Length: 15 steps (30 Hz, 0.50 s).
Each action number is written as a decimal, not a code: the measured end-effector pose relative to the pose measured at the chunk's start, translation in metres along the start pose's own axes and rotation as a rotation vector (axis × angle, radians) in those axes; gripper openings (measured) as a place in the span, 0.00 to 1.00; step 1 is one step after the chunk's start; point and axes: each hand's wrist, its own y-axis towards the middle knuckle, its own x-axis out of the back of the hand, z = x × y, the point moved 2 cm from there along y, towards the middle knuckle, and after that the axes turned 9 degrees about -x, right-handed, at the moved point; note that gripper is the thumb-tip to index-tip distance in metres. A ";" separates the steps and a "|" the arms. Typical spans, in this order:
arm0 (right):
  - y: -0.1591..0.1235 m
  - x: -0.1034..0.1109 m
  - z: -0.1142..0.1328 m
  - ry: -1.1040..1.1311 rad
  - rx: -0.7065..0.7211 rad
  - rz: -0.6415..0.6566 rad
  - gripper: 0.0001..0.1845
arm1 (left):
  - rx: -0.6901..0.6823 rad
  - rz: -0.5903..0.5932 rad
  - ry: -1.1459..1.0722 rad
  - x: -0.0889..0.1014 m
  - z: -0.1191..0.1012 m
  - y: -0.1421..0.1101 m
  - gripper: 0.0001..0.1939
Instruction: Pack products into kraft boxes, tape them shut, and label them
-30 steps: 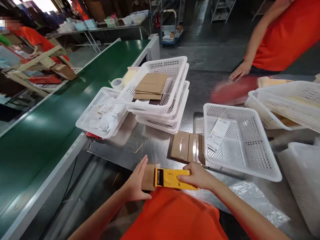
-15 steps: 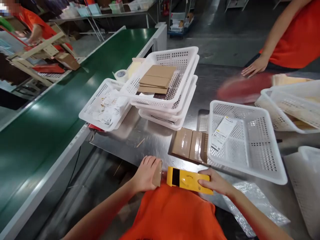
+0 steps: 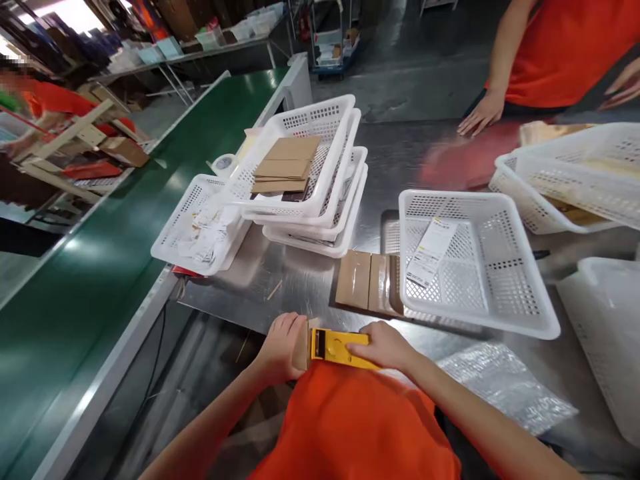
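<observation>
My left hand (image 3: 283, 345) is curled around a small brown cardboard sleeve (image 3: 301, 345) at the near edge of the steel table (image 3: 300, 283). My right hand (image 3: 383, 347) grips a flat yellow item (image 3: 336, 348) with a black band, its end meeting the mouth of the sleeve. Both hands sit just above my orange shirt. A flat brown cardboard pack (image 3: 367, 290) lies on the table right behind them.
A white basket (image 3: 475, 270) holding a printed label (image 3: 430, 250) stands right of the pack. Stacked white baskets (image 3: 310, 173) with cardboard sleeves and a basket of small packets (image 3: 197, 227) stand left. A green conveyor (image 3: 100, 253) runs along the left. Another person's hand (image 3: 477, 120) rests on the far table.
Half a second ago the yellow item was apart from the sleeve; my right hand has since moved it left, back against the sleeve's mouth. The view shifted slightly.
</observation>
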 end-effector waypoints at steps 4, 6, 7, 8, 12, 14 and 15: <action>-0.004 0.005 0.034 -0.146 -0.094 -0.042 0.17 | 0.035 0.008 0.079 0.002 -0.007 0.002 0.54; -0.004 0.010 0.047 -0.192 -0.125 -0.082 0.18 | 0.040 0.016 0.089 0.002 -0.008 0.005 0.55; -0.003 0.012 0.054 -0.213 -0.142 -0.097 0.19 | 0.041 0.019 0.076 0.001 -0.008 0.006 0.55; -0.002 0.014 0.059 -0.228 -0.156 -0.108 0.20 | 0.044 0.021 0.056 0.001 -0.007 0.006 0.54; 0.007 0.019 0.074 -0.214 -0.153 -0.133 0.26 | 0.068 0.042 -0.019 -0.001 -0.002 0.007 0.54; 0.011 0.020 0.076 -0.197 -0.159 -0.143 0.26 | 0.071 0.046 -0.043 -0.001 -0.001 0.006 0.54; 0.012 0.021 0.076 -0.187 -0.163 -0.147 0.26 | 0.071 0.042 -0.052 0.000 0.000 0.005 0.54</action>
